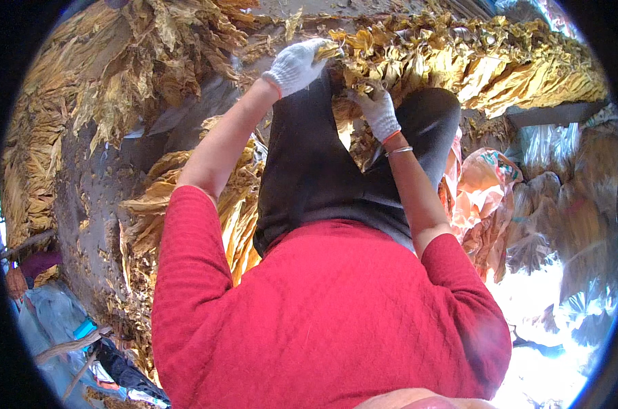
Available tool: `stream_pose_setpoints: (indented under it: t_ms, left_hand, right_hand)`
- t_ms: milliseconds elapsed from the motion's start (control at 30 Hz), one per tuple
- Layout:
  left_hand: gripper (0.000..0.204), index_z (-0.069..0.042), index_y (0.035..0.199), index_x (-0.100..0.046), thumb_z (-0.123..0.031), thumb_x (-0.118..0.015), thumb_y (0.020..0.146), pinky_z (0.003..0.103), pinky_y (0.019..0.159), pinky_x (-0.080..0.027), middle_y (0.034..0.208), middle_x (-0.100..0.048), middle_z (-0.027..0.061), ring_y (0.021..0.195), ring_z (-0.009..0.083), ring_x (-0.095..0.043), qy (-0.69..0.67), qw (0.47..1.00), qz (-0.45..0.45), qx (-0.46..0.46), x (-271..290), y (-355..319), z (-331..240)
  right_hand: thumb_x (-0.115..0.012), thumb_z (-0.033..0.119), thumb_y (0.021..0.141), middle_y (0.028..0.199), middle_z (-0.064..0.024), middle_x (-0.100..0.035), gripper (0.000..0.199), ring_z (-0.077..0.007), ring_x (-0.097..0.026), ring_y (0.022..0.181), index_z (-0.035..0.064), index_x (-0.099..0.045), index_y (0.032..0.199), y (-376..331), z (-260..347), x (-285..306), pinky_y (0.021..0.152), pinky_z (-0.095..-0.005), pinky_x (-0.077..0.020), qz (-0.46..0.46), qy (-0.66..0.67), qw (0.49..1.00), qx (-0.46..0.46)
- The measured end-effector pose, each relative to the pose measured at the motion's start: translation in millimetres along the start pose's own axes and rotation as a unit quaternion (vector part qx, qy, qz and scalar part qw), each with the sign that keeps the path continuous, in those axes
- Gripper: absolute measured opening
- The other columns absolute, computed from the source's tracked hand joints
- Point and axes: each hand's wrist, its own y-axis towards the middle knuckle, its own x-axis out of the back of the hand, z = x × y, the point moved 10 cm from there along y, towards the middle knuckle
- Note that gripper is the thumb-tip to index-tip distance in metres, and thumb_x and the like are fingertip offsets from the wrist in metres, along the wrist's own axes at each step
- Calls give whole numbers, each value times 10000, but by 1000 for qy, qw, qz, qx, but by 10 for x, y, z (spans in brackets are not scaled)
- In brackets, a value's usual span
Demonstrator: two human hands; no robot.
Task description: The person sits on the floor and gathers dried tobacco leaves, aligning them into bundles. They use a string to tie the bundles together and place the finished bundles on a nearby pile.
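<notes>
Fingers of gloved left hand (297,65) pinch dried yellow leaf (328,50) at pile (500,68) edge; right hand (377,109) grips leaves beside it. Best peel slowly near stem, since brittle leaf likely tears.

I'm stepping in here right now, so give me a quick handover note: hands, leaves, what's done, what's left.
Left hand: white glove, closed on a dried yellow leaf at the pile's edge.
Right hand: white glove, fingers in the leaf pile just below.
More dried leaves lie to the left of the knees.
Done: cannot tell from this view.
Left: the large heap ahead looks unhandled.
</notes>
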Motion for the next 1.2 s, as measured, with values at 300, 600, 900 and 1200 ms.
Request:
stream_pose_setpoints:
  t_ms: [300,600,900,1200]
  left_hand:
    - [445,-241,1269,-614,-233,-782,858,392,742,-614,1253,-640,0,873,271,-729,102,989,9,-110,-192,-104,-439]
    - [542,-161,1202,-722,-454,-780,750,455,865,-569,1059,-744,162,988,350,-719,128,980,135,66,-367,326,-63]
    - [568,-137,1141,-743,-501,-817,712,450,834,-565,987,-740,189,939,379,-711,73,984,105,128,-52,255,99]
    - [624,-134,1139,-748,-558,-852,694,452,844,-563,1018,-743,183,960,377,-713,93,984,25,148,93,236,389]
  right_hand:
    - [-685,61,906,989,-17,-717,214,-105,-648,808,19,-705,1115,-122,50,217,717,-260,-509,21,-8,994,103]
    - [-613,-45,862,1004,-68,-729,273,-180,-692,954,2,-697,1118,44,-211,383,838,-323,-559,-74,75,994,8]
    - [-526,155,939,889,-104,-703,281,-177,-676,827,-35,-734,939,-44,184,329,736,-304,-526,-30,-133,978,160]
    - [-568,63,890,732,-2,-635,185,-80,-536,559,-3,-707,992,-617,2,-98,513,-246,-416,-53,108,992,-25]
